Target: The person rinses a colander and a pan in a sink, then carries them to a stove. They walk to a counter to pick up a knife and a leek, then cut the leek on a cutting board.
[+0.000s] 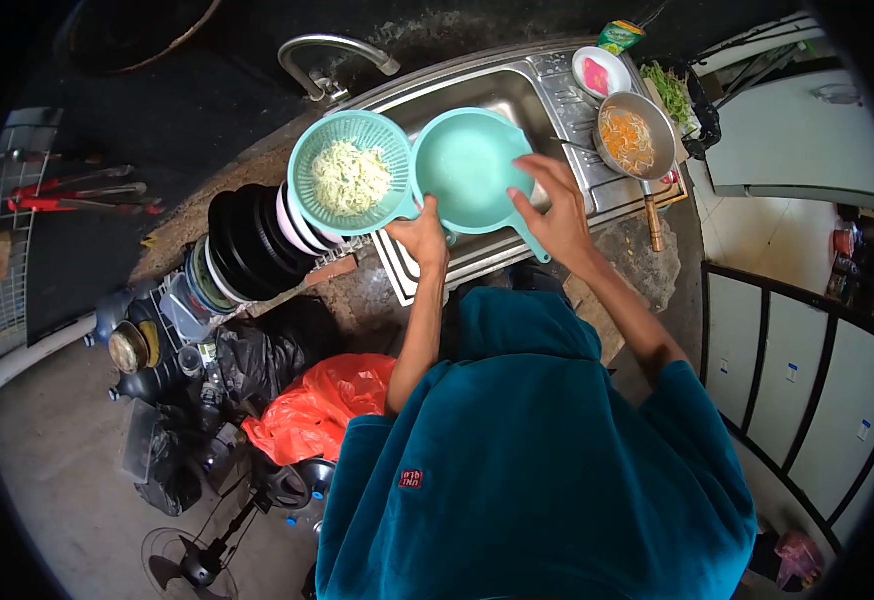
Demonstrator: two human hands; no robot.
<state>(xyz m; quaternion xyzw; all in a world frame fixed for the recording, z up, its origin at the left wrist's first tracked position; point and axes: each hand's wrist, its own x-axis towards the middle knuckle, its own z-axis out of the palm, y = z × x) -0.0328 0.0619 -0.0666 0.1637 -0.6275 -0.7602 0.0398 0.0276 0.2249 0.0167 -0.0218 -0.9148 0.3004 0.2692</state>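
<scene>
My left hand (422, 238) is closed at the lower right rim of a mint-green colander (302, 165), its thumb pointing up. Pale shredded vegetable (350, 178) lies in a heap inside the colander. Right beside it, over the steel sink (522, 95), is a mint-green bowl (462, 165) with a handle at its lower right. The bowl's inside looks bare and wet. My right hand (557, 210) is at the bowl's right rim, thumb and fingers spread apart, fingertips reaching over the edge.
A pan (660, 150) with orange and white shreds stands on the drainboard, near a white bowl (597, 72) with something pink in it. Leafy greens (669, 95) lie to the right. A faucet (342, 45) arches behind the sink; dark plates (247, 235) stand in a rack at left.
</scene>
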